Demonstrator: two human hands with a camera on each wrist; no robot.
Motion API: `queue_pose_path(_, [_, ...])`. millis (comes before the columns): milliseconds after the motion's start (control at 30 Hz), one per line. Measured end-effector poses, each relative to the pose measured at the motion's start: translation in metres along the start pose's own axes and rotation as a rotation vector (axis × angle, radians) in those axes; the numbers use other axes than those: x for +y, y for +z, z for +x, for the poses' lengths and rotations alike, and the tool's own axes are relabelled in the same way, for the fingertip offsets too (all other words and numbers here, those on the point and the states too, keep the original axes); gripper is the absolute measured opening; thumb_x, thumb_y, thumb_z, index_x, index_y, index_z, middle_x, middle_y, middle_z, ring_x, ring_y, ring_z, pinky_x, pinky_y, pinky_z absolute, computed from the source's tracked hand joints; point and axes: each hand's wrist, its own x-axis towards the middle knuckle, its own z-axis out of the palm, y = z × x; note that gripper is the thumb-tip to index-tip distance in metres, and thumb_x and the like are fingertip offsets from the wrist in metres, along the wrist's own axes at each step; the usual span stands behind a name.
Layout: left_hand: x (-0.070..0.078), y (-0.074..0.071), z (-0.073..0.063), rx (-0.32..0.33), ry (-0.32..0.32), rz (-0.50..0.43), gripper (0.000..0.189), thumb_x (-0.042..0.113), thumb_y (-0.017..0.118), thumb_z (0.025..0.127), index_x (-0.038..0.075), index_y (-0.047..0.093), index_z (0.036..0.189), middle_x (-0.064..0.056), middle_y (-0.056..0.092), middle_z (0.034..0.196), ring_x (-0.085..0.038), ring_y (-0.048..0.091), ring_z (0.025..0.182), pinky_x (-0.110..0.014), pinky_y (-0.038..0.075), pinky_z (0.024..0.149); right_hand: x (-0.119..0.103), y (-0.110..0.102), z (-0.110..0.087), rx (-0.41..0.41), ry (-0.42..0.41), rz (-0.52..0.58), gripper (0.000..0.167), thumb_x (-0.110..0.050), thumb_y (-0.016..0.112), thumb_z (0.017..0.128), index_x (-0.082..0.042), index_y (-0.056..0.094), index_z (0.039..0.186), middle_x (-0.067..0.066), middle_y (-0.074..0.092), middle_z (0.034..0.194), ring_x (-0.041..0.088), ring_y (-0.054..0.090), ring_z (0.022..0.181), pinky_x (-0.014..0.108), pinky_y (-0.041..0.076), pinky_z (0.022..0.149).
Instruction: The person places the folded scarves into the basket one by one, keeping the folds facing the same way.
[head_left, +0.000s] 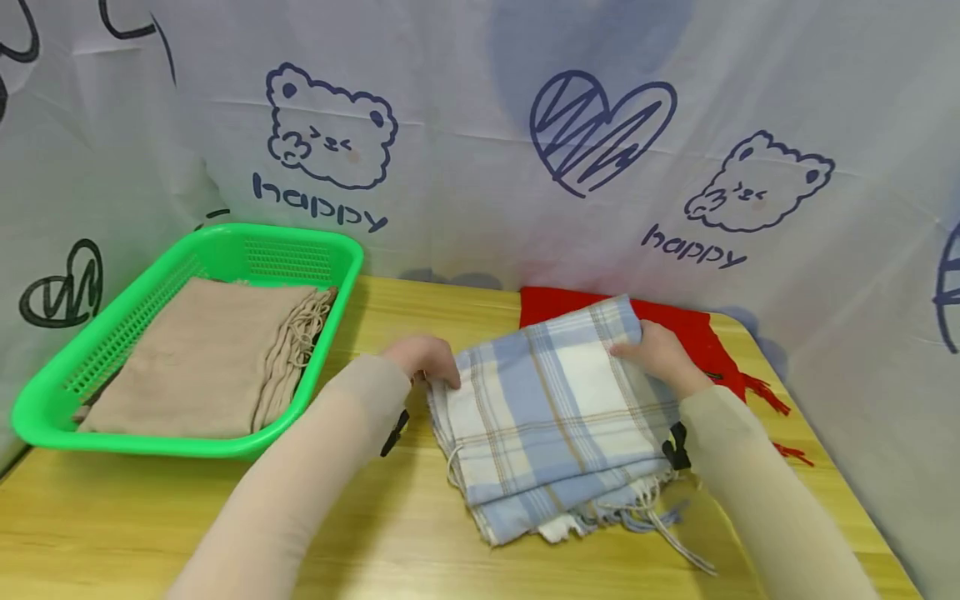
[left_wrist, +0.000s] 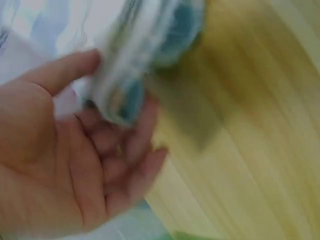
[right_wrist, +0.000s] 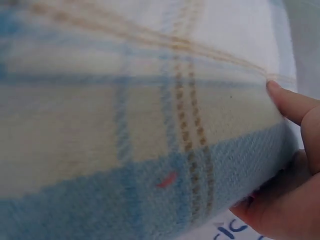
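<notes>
A folded blue-and-white plaid scarf (head_left: pixel 555 408) is held tilted over the wooden table, its far right corner raised and its fringe hanging at the near side. My left hand (head_left: pixel 426 358) grips the layered left edge; in the blurred left wrist view the scarf's edge lies between thumb (left_wrist: pixel 75 70) and curled fingers. At the far right edge, my right hand (head_left: pixel 663 358) pinches the cloth, thumb on top and fingers underneath, as the right wrist view shows. Behind and partly beneath the plaid scarf lies a red scarf (head_left: pixel 555 304) with tassels on the right.
A green plastic basket (head_left: pixel 348 275) stands on the left, holding a folded beige scarf (head_left: pixel 195 358) with fringe. The wooden table (head_left: pixel 405 533) extends below my arms. A white curtain (head_left: pixel 465 125) with printed bears and hearts hangs behind and at both sides.
</notes>
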Motion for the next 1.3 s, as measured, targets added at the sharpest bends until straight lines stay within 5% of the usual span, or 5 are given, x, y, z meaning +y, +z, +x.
queue_pose_path(200, [0.020, 0.014, 0.006, 0.188, -0.049, 0.375, 0.038, 0.026, 0.060, 0.088, 0.004, 0.060, 0.120, -0.012, 0.057, 0.123, -0.022, 0.053, 0.094, -0.042, 0.045, 0.089, 0.018, 0.007, -0.004, -0.084, 0.023, -0.059, 0.067, -0.029, 0.055, 0.092, 0.016, 0.029, 0.134, 0.035, 0.042, 0.131, 0.043, 0.047, 0.112, 0.055, 0.040, 0.097])
queue_pose_path(333, [0.028, 0.015, 0.011, 0.244, 0.033, 0.295, 0.046, 0.021, 0.057, 0.088, 0.000, 0.049, 0.128, -0.017, 0.050, 0.128, -0.030, 0.050, 0.111, -0.044, 0.044, 0.093, 0.040, 0.003, -0.014, -0.164, 0.011, -0.088, 0.072, -0.038, 0.052, 0.093, 0.018, 0.029, 0.133, 0.038, 0.039, 0.131, 0.046, 0.046, 0.113, 0.056, 0.041, 0.095])
queue_pose_path(633, [0.019, 0.015, 0.028, 0.252, 0.173, 0.030, 0.024, 0.018, 0.057, 0.087, 0.000, 0.060, 0.103, -0.013, 0.062, 0.105, -0.020, 0.051, 0.085, -0.036, 0.046, 0.085, 0.067, -0.008, -0.033, -0.326, 0.036, 0.050, 0.073, -0.041, 0.059, 0.090, 0.014, 0.036, 0.133, 0.024, 0.053, 0.110, 0.021, 0.052, 0.071, 0.033, 0.047, 0.064])
queue_pose_path(900, [0.011, 0.000, 0.019, 0.003, 0.145, 0.031, 0.017, 0.016, 0.058, 0.086, 0.010, 0.045, 0.076, -0.003, 0.043, 0.079, -0.016, 0.039, 0.071, -0.031, 0.039, 0.070, 0.023, -0.021, -0.028, -0.051, -0.095, -0.054, 0.050, -0.023, 0.060, 0.089, 0.008, 0.048, 0.126, 0.027, 0.054, 0.119, 0.036, 0.053, 0.099, 0.051, 0.047, 0.088])
queue_pose_path(1300, [-0.023, 0.005, 0.006, -0.322, -0.050, 0.025, 0.043, 0.026, 0.068, 0.084, 0.003, 0.060, 0.119, -0.013, 0.062, 0.118, -0.017, 0.061, 0.100, -0.029, 0.048, 0.090, -0.019, 0.029, 0.010, 0.018, -0.183, -0.346, 0.052, -0.026, 0.058, 0.092, 0.004, 0.046, 0.132, 0.026, 0.055, 0.126, 0.041, 0.055, 0.109, 0.056, 0.044, 0.090])
